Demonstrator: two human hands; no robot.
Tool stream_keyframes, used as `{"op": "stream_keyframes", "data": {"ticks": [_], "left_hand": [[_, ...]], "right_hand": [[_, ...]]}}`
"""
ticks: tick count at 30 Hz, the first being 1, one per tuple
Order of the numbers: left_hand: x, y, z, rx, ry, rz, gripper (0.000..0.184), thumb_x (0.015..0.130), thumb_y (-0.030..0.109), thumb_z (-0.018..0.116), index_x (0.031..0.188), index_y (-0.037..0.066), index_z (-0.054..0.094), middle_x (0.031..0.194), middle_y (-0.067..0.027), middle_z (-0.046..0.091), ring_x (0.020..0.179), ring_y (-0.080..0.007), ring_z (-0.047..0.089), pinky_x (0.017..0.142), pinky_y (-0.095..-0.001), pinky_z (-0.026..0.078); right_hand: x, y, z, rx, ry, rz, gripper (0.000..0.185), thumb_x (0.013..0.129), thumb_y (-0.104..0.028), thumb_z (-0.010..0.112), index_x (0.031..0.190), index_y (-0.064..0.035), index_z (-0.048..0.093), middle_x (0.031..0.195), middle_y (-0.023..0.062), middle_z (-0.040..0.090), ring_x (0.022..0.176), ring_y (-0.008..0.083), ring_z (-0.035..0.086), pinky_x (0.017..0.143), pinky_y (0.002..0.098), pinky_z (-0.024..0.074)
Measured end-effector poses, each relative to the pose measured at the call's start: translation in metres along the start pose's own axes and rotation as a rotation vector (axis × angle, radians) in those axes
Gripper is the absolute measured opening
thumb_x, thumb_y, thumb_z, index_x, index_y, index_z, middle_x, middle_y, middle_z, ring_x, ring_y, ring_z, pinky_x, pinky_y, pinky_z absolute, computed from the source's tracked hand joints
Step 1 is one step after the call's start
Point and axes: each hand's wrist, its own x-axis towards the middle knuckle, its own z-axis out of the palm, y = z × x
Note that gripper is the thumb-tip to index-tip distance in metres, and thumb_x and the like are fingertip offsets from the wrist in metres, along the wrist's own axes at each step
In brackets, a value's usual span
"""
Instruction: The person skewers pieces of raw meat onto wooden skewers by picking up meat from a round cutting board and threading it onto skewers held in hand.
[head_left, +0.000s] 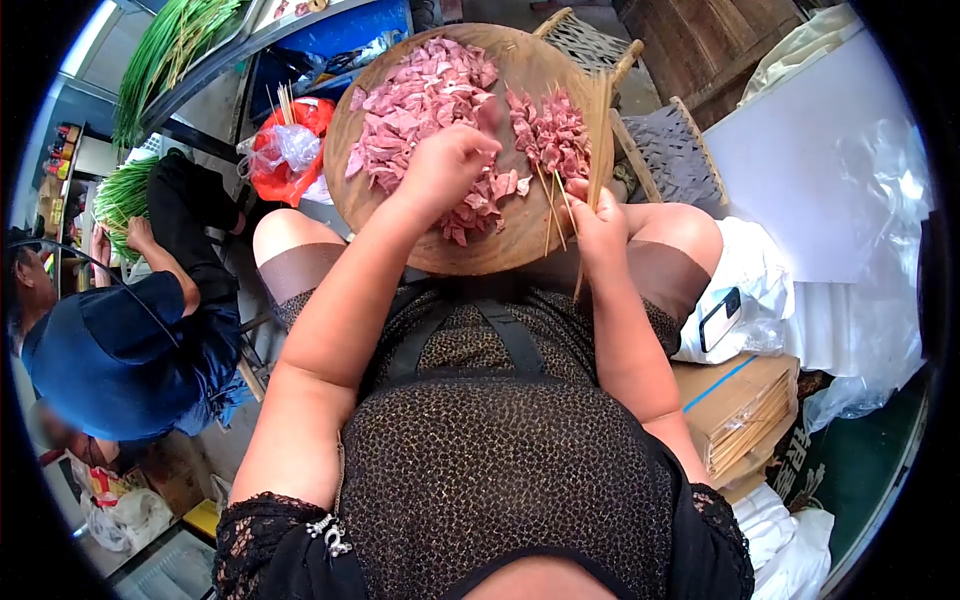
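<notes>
My left hand [450, 172] is over a heap of raw meat pieces [425, 95] on a round wooden board [480, 262]. Its fingers are curled together, and whatever they may pinch is hidden. My right hand [600, 228], at the board's near right edge, is closed around a bundle of long bamboo skewers [598, 130] that stands nearly upright. Just beyond that hand lies a smaller pile of skewered meat [552, 132], with thin stick ends [549, 215] pointing toward me.
Left of the board, a red plastic bag [298, 178] holds clear plastic and sticks. A person in dark clothes [120, 350] handles green stalks [128, 195] at the far left. Right of me are a woven stool [672, 155], a phone [720, 320] on white plastic and a cardboard box of sticks [745, 410].
</notes>
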Motion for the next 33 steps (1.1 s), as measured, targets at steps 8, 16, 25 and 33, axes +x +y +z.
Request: {"op": "stream_keyframes", "data": {"ticks": [8, 16, 25, 33], "left_hand": [[-0.012, 0.02, 0.053, 0.913, -0.279, 0.062, 0.031, 0.08, 0.037, 0.056, 0.072, 0.009, 0.065, 0.082, -0.009, 0.061, 0.082, -0.0236, 0.057, 0.066, -0.0369, 0.045], [-0.011, 0.02, 0.041, 0.719, -0.332, -0.065, 0.029, 0.085, 0.028, 0.049, 0.073, 0.008, 0.065, 0.077, -0.0116, 0.061, 0.077, -0.0261, 0.06, 0.067, -0.0407, 0.046], [-0.001, 0.008, -0.024, -0.803, 0.049, -0.451, 0.015, 0.078, 0.004, 0.06, 0.093, 0.0, 0.063, 0.087, -0.0057, 0.065, 0.079, -0.0115, 0.06, 0.072, -0.0237, 0.048], [0.005, -0.021, -0.049, -1.123, 0.297, -0.539, 0.031, 0.086, 0.001, 0.048, 0.117, -0.001, 0.047, 0.094, -0.014, 0.061, 0.087, -0.0217, 0.062, 0.079, -0.0341, 0.053]], "right_hand": [[-0.02, -0.026, -0.017, 0.028, 0.062, -0.145, 0.023, 0.086, -0.001, 0.045, 0.109, 0.0036, 0.051, 0.103, 0.0088, 0.056, 0.095, 0.0152, 0.055, 0.086, 0.0266, 0.0438], [-0.059, -0.038, -0.017, -0.12, -0.07, 0.145, 0.024, 0.093, -0.019, 0.046, 0.11, -0.0037, 0.051, 0.066, -0.0011, 0.052, 0.049, 0.0036, 0.042, 0.043, 0.016, 0.0331], [-0.028, -0.068, 0.002, 0.19, -0.249, 0.133, 0.018, 0.092, -0.021, 0.047, 0.099, -0.0052, 0.053, 0.065, -0.0013, 0.051, 0.044, 0.0032, 0.039, 0.037, 0.0163, 0.0285], [-0.025, -0.037, 0.027, 0.126, -0.495, 0.306, 0.025, 0.086, -0.024, 0.056, 0.101, -0.0036, 0.057, 0.056, -0.0036, 0.044, 0.041, 0.0057, 0.038, 0.037, 0.019, 0.0308]]}}
